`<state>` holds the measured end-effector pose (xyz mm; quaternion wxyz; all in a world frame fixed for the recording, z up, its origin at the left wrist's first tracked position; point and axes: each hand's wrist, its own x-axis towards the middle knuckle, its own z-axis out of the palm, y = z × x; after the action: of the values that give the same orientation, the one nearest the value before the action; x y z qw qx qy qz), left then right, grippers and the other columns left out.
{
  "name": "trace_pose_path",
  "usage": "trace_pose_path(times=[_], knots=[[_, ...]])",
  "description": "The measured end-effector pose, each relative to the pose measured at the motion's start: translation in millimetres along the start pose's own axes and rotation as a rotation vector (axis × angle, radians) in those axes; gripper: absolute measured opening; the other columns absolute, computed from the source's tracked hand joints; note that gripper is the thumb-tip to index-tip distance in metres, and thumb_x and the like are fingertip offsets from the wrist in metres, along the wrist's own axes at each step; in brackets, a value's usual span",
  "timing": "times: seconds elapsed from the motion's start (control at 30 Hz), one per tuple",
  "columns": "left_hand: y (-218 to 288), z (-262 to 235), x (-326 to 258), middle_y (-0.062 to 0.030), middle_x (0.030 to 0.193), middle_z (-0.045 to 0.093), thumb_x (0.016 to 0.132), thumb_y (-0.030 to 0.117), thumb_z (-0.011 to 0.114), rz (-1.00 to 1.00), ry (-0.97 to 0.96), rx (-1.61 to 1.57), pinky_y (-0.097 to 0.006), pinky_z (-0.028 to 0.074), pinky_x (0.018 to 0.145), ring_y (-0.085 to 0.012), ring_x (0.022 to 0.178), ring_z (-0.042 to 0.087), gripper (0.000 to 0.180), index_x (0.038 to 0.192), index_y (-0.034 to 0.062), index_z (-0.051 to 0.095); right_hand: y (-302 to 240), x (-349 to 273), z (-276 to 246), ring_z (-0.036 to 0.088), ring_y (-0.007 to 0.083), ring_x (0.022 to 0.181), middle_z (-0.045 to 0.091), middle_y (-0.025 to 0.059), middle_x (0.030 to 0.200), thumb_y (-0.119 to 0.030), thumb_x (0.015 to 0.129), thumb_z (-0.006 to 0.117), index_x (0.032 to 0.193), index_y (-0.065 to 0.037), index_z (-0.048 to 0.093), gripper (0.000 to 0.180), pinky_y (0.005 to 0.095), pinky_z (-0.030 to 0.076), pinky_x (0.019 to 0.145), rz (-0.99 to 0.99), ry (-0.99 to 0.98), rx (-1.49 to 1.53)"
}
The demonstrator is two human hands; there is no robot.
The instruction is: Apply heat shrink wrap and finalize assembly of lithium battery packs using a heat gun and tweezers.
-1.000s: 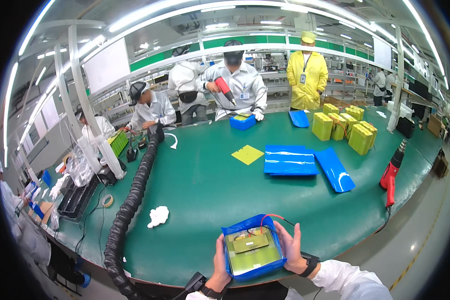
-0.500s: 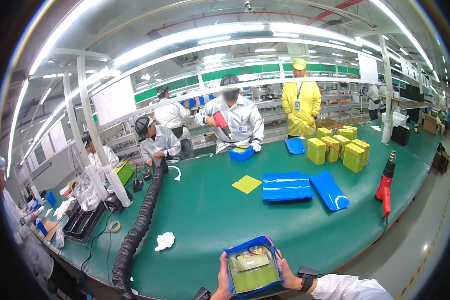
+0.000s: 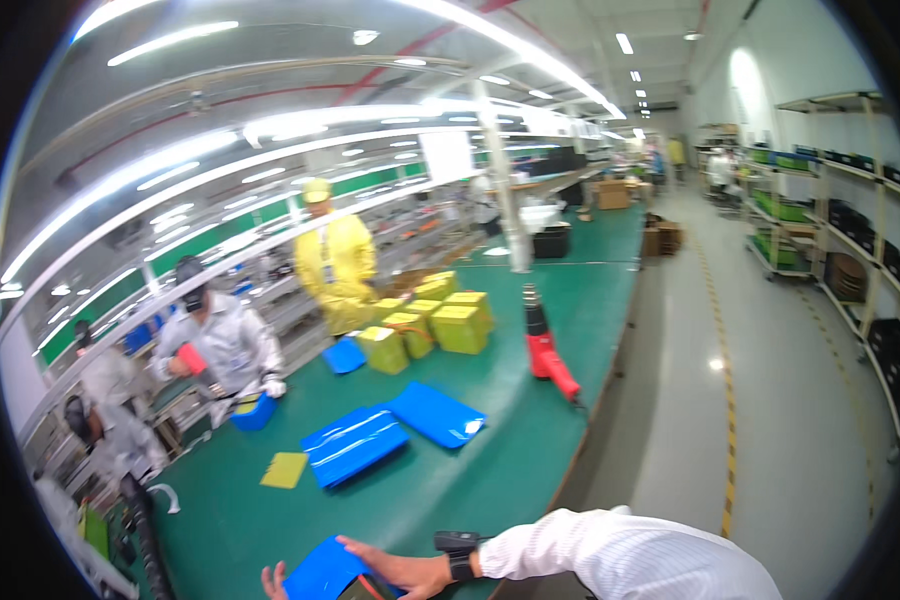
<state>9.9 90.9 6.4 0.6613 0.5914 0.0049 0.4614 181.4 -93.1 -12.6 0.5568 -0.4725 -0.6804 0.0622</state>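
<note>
At the lower edge of the head view is a battery pack (image 3: 362, 592) in a loose blue plastic sleeve (image 3: 322, 572), partly cut off by the picture's edge. My right hand (image 3: 398, 570) grips it from the right, its fingers stretched along the sleeve. On the opposite side, the fingers of my left hand (image 3: 273, 582) rest against the blue plastic; the rest of that hand is out of the picture. Two flat blue sleeves (image 3: 355, 447) (image 3: 438, 413) lie farther up the green table, beside a thin yellow sheet (image 3: 284, 470).
A red heat gun (image 3: 547, 355) stands near the table's right edge (image 3: 570, 462). Several yellow battery blocks (image 3: 457, 330) are grouped farther back. Across the table, a co-worker (image 3: 220, 335) holds another heat gun over a blue-wrapped block (image 3: 253, 413). A black hose (image 3: 145, 535) runs at left.
The view has swung right, bringing the aisle and shelves into sight. The battery pack and both hands now sit lower and farther left in the picture, and the blue sleeve's wall faces me.
</note>
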Motion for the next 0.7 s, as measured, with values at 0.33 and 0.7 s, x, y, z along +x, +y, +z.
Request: trace_pose_path(times=[0.33, 0.7], knots=[[-18.6, 26.8, 16.0, -0.0168, 0.151, 0.048, 0.108, 0.058, 0.035, -0.163, -0.042, 0.156, -0.043, 0.042, 0.113, -0.0272, 0.129, 0.053, 0.072, 0.157, 0.0058, 0.030, -34.5, -10.8, -30.8, 0.004, 0.0459, 0.157, 0.003, 0.0293, 0.169, -0.078, 0.077, 0.072, 0.165, -0.008, 0.007, 0.131, 0.0601, 0.014, 0.124, -0.126, -0.229, -0.063], [-32.6, 36.5, 16.8, -0.0149, 0.146, 0.051, 0.109, 0.055, 0.037, -0.223, -0.057, 0.209, -0.041, 0.046, 0.107, -0.0252, 0.125, 0.056, 0.066, 0.154, 0.0063, 0.035, -14.4, -17.6, -59.5, 0.027, 0.0370, 0.154, 0.016, 0.0201, 0.169, -0.050, 0.104, 0.053, 0.163, -0.008, 0.024, 0.078, 0.0469, 0.021, 0.126, 0.190, -0.150, -0.175]])
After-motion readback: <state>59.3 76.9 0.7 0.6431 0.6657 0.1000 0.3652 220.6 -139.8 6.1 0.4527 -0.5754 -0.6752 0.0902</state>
